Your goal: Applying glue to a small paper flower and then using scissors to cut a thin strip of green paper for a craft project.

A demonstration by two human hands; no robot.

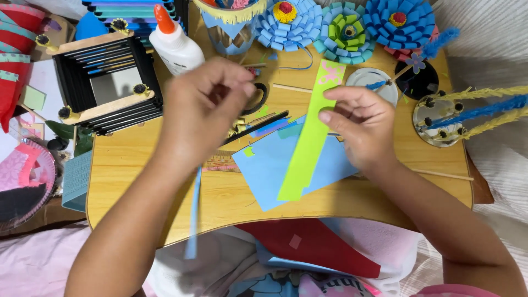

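My left hand (201, 110) hovers over the middle of the small wooden table (143, 181), fingers pinched on a thin blue paper strip (193, 214) that hangs down past the table's front edge. My right hand (360, 124) presses thumb and fingers on a long lime-green paper strip (308, 148). That strip lies slantwise over a light-blue paper sheet (264, 170). A dark pencil-like stick (258, 125) and a ruler (220, 163) lie between the hands, partly under my left hand.
A white glue bottle with an orange cap (175, 47) stands at the back. Folded paper flowers, blue (289, 22), green (345, 33) and blue (399, 22), line the far edge. A black frame box (107, 82) sits back left. Discs with fuzzy stems (440, 118) stand right. Red paper (313, 245) lies on my lap.
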